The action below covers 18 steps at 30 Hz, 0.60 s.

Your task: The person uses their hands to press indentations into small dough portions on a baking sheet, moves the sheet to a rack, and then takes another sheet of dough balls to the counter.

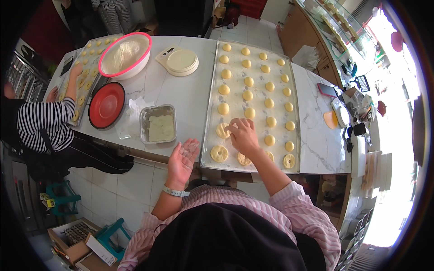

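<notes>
Left hand: the left hand [184, 160] is raised just left of the tray's near-left corner, palm turned up, fingers loosely extended toward the far right, thumb out to the left; the grip is open, the palm bare with a pale dusting.
Left wrist: bent arm, a light wristband [176, 192] around it.
Right hand: the right hand [244, 135] reaches over the tray's near part, back of the hand up, knuckles bent, fingertips pointing down and left.
Right grip: fingertips touch the right side of a dough ring [220, 131]; I cannot tell whether they pinch or press it.
Right forearm: slants from near right to far left, passing above the near row; the pink striped sleeve [289, 195] ends below the elbow.
Dough ring: second from the near end of the leftmost column, partly covered by the fingers.
Near row: four flattened rings, the leftmost ring [214, 155] showing its central hole.
Farther rows: round dough balls [250, 113] in four columns on the metal tray [256, 58].
Left of tray: a square metal container [143, 124] of white powder, near the left hand.
Far left: a co-worker's hand [77, 70] over another tray.
</notes>
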Available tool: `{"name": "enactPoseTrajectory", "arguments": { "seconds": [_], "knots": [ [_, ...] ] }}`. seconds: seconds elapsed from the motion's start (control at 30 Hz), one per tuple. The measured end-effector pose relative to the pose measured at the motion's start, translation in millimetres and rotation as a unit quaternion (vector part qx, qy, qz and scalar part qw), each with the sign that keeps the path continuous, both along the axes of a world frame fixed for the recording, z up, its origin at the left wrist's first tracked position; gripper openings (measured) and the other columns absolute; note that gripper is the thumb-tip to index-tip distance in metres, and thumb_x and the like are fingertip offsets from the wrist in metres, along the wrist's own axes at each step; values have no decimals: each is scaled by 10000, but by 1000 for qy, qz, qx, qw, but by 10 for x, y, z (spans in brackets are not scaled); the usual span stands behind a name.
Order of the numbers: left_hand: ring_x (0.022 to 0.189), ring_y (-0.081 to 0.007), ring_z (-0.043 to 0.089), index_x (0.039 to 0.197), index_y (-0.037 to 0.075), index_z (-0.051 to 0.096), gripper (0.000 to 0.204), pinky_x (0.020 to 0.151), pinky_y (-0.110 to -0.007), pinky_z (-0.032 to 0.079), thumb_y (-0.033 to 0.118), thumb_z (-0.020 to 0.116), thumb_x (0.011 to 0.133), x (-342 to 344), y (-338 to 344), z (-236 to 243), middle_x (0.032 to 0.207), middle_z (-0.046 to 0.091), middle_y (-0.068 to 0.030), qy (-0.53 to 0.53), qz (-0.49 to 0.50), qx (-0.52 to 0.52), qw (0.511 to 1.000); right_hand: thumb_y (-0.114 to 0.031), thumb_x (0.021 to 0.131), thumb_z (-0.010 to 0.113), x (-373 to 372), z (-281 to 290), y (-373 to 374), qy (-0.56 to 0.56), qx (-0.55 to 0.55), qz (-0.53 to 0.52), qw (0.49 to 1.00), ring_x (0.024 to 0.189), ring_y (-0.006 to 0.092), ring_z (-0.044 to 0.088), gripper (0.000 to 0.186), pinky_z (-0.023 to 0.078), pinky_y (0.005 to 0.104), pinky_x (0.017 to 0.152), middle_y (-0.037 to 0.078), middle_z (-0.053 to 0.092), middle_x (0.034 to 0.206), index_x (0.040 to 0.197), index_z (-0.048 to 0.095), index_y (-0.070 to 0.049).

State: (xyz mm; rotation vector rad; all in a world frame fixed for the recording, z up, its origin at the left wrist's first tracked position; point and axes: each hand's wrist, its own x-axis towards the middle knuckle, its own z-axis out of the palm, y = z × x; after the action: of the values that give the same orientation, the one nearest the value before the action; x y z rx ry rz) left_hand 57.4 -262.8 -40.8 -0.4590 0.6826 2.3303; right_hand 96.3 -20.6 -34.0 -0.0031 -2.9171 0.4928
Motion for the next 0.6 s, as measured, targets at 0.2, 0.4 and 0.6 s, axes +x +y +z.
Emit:
{"name": "enactPoseTrajectory", "arguments": {
  "seconds": [0.2,0.4,0.6],
  "knots": [
    [1180,-295,482,1201,-64,443,405,1009,-386,404,255,416,953,51,83,-30,1223,516,-185,-9,-11,-5,1000,-169,805,578,-19,41,-36,-47,59,10,997,1149,196,393,143,283,481,959,14,471,1165,931,646,-171],
    [1066,-282,554,1153,-67,471,387,948,-376,451,250,483,930,119,355,-106,1119,567,-172,22,-93,-29,995,-252,835,562,12,-69,-135,-49,58,13,997,1153,244,382,297,292,493,934,68,402,1223,1084,559,-90],
    [826,-168,590,946,-21,579,309,741,-277,500,265,645,849,86,786,-72,887,595,-88,62,-86,-134,985,-257,790,598,-7,-176,-197,-22,-37,1,999,1142,291,387,398,313,493,895,124,412,1164,1095,502,-21]
  ]
}}
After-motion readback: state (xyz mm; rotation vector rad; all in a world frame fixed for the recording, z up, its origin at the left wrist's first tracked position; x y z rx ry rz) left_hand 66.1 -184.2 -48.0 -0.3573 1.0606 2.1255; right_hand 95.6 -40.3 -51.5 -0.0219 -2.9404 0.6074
